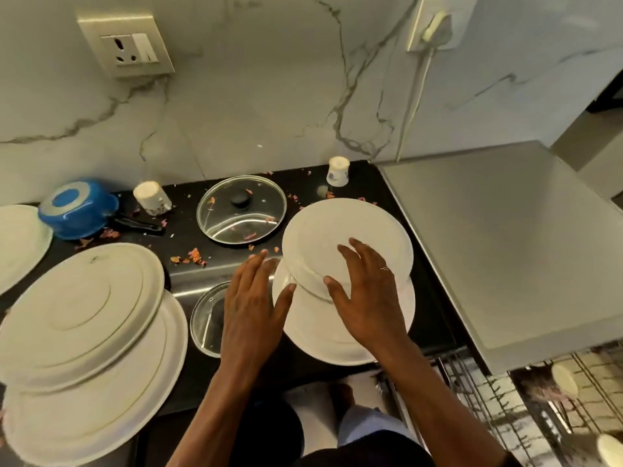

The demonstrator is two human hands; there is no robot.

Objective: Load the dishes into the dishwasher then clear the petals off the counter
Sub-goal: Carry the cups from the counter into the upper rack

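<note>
Two white plates lie overlapped at the counter's front right, the upper plate (347, 230) set further back on the lower plate (337, 335). My right hand (367, 298) rests on the upper plate with fingers spread and the thumb at its near rim. My left hand (253, 305) is flat with straight fingers just left of both plates, its thumb near their edges, holding nothing. Pink and orange petals (194, 256) are scattered over the black counter (188, 230). The dishwasher rack (505, 399) is pulled out at bottom right, with a white cup (564, 379) in it.
Two large upturned white plates (84, 315) are stacked at left, with another plate (20, 244) behind. An upturned blue saucepan (77, 210), two upturned cups (151, 197) (338, 171) and a glass lid (241, 208) stand further back. A second glass lid (205, 318) lies under my left hand. A steel surface (505, 247) is at right.
</note>
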